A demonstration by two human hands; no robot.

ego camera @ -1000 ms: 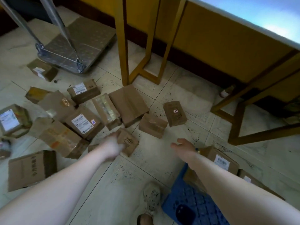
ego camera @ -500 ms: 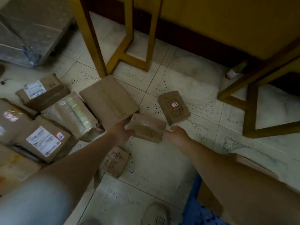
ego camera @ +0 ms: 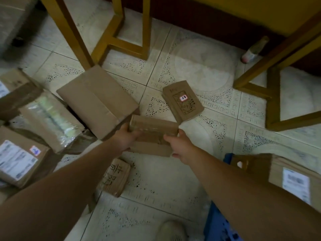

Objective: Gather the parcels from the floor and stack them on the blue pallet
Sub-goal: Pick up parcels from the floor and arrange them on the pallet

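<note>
A small taped cardboard parcel [ego camera: 153, 134] lies on the tiled floor in the middle of the view. My left hand [ego camera: 127, 137] grips its left end and my right hand [ego camera: 180, 146] grips its right end, fingers curled round the edges. Several more brown parcels lie around it: a large plain box [ego camera: 97, 100] to the left, a small printed box [ego camera: 182, 100] just beyond, and a handwritten one [ego camera: 115, 178] under my left forearm. The blue pallet [ego camera: 218, 223] shows at the lower right, with labelled parcels [ego camera: 293, 176] on it.
Yellow table legs [ego camera: 69, 32] stand beyond the parcels, and another yellow frame [ego camera: 272, 94] stands at the right. A bottle [ego camera: 253, 49] lies by the wall. More labelled boxes [ego camera: 19, 160] crowd the left side. My shoe [ego camera: 171, 230] is at the bottom.
I have leaned in closer. Both hands have gone from beside the small taped parcel to gripping its two ends.
</note>
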